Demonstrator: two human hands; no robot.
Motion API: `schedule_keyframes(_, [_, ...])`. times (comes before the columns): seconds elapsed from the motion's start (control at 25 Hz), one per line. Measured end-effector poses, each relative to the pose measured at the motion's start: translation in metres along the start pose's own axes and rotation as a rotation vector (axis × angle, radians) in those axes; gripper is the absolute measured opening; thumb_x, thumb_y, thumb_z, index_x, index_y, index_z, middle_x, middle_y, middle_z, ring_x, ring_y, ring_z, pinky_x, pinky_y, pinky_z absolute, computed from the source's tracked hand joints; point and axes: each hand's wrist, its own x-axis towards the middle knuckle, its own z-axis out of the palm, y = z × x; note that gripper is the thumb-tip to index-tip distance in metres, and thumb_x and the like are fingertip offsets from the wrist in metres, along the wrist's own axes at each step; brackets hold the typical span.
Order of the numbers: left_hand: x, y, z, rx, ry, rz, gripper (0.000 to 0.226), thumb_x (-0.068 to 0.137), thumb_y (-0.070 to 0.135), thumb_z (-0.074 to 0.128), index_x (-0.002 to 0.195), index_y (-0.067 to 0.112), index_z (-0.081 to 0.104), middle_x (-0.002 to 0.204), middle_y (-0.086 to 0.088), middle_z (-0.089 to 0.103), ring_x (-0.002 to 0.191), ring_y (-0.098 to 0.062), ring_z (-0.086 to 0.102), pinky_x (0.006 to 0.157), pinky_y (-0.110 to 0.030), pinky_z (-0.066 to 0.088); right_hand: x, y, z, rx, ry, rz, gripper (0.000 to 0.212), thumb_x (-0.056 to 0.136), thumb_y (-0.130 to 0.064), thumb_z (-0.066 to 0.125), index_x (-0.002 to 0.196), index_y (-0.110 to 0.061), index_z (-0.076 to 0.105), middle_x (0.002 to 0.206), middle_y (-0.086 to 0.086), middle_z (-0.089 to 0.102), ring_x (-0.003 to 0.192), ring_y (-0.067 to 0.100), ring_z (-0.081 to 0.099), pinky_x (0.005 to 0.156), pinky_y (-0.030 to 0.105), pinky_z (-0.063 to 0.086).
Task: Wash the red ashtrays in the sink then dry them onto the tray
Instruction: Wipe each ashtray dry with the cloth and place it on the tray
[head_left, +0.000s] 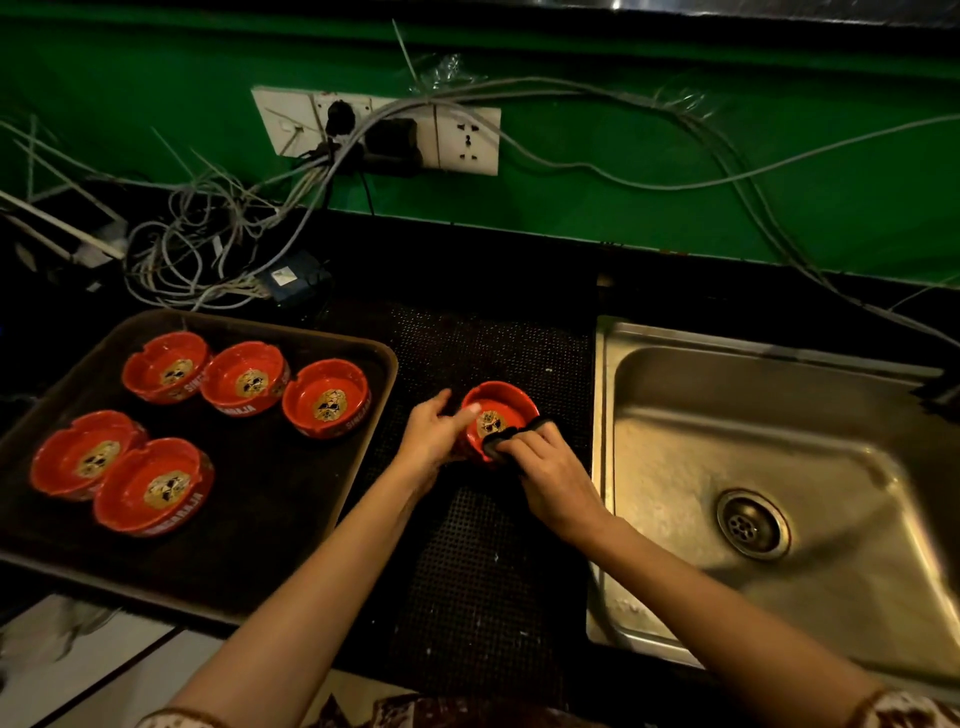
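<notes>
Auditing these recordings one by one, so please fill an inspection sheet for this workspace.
Surface: dark counter, black dotted mat between tray and sink.
Job's things: five red ashtrays on the tray; sixth ashtray over the mat; no ashtray in the sink.
Clutter: small blue box among cables.
Hands: left hand grips sixth ashtray; right hand presses dark cloth into it.
Cables: grey tangle below wall sockets.
Surroundings: green wall.

Left of the sink (769, 452), both hands wipe 1 red ashtray (511, 402) with a dark cloth (498, 441); 5 ashtrays sit on the tray (322, 525) farther left.
</notes>
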Motion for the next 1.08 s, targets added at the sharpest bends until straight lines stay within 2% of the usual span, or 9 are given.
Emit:
schedule_keyframes(0.12, [-0.024,-0.015,0.017,-0.265,0.062,-0.032,0.020,0.091,0.014,0.059,0.103,-0.001,0.064,0.089,-0.015,0.067,0.070,-0.016,0.066,0.054,-0.023,0.052,0.013,-0.019,-0.001,0.155,0.073,0.097,0.026,0.085,-0.010,0.049,0.108,-0.010,0.062,0.097,0.004,0.062,0.091,0.019,0.046,0.080,0.029,0.043])
schedule_keyframes(0.2, [-0.026,-0.015,0.016,-0.251,0.104,-0.019,0.018,0.094,0.015,0.054,0.086,0.004,0.066,0.076,-0.009,0.066,0.066,-0.014,0.064,0.055,-0.025,0.049,0.016,-0.026,-0.002,0.196,0.071,0.113,0.029,0.084,-0.013,0.048,0.110,-0.011,0.061,0.099,0.003,0.062,0.094,0.019,0.047,0.083,0.027,0.042])
schedule_keyframes(0.28, [-0.021,-0.005,0.007,-0.178,0.103,-0.016,0.021,0.094,0.014,0.052,0.080,0.007,0.065,0.069,-0.009,0.063,0.060,-0.016,0.061,0.051,-0.026,0.050,0.013,-0.020,0.000,0.155,0.008,0.044,0.030,0.083,-0.005,0.054,0.111,-0.012,0.061,0.100,0.002,0.061,0.092,0.019,0.046,0.079,0.029,0.044])
schedule_keyframes(0.48, [-0.008,0.014,-0.018,0.162,-0.015,-0.061,0.021,0.095,0.021,0.051,0.098,0.007,0.066,0.079,-0.009,0.066,0.068,-0.018,0.061,0.054,-0.027,0.049,0.011,0.010,0.000,-0.057,-0.068,-0.210,0.026,0.088,-0.017,0.046,0.105,-0.012,0.066,0.099,0.001,0.066,0.086,0.016,0.045,0.077,0.025,0.042])
schedule_keyframes(0.56, [-0.005,0.012,-0.020,0.102,0.010,-0.055,0.026,0.094,0.025,0.055,0.101,0.004,0.067,0.076,-0.007,0.068,0.067,-0.016,0.063,0.053,-0.026,0.051,0.013,0.014,-0.001,-0.043,-0.069,-0.221,0.023,0.087,-0.014,0.051,0.104,-0.012,0.066,0.097,0.002,0.065,0.085,0.018,0.047,0.076,0.026,0.044])
schedule_keyframes(0.64, [-0.009,0.002,-0.016,-0.080,0.031,-0.041,0.027,0.091,0.025,0.059,0.096,-0.001,0.068,0.072,-0.008,0.069,0.063,-0.016,0.066,0.053,-0.025,0.054,0.016,0.006,-0.001,0.031,-0.049,-0.147,0.023,0.084,-0.007,0.056,0.105,-0.012,0.064,0.099,0.003,0.064,0.087,0.019,0.046,0.076,0.029,0.046])
schedule_keyframes(0.76, [-0.020,-0.020,-0.003,-0.271,0.122,-0.016,0.021,0.092,0.016,0.057,0.091,-0.002,0.067,0.071,-0.011,0.067,0.061,-0.017,0.065,0.050,-0.024,0.053,0.019,-0.013,0.005,0.152,-0.012,-0.024,0.030,0.083,-0.015,0.044,0.106,-0.013,0.063,0.101,0.002,0.062,0.091,0.017,0.042,0.082,0.026,0.040])
schedule_keyframes(0.92, [-0.010,-0.024,-0.004,-0.157,0.201,0.020,0.023,0.095,0.014,0.051,0.080,0.006,0.066,0.078,-0.017,0.063,0.069,-0.025,0.059,0.061,-0.034,0.050,0.013,-0.015,0.010,0.095,-0.086,-0.075,0.036,0.078,-0.004,0.063,0.110,-0.018,0.061,0.102,-0.001,0.061,0.091,0.021,0.048,0.083,0.037,0.048])
schedule_keyframes(1.08, [0.001,-0.010,-0.015,-0.056,0.131,0.030,0.019,0.095,0.018,0.053,0.091,0.006,0.068,0.078,-0.012,0.069,0.068,-0.021,0.064,0.060,-0.031,0.054,0.013,0.008,0.000,-0.069,-0.127,-0.233,0.027,0.082,-0.011,0.064,0.108,-0.019,0.063,0.103,-0.002,0.062,0.088,0.024,0.053,0.073,0.033,0.050])
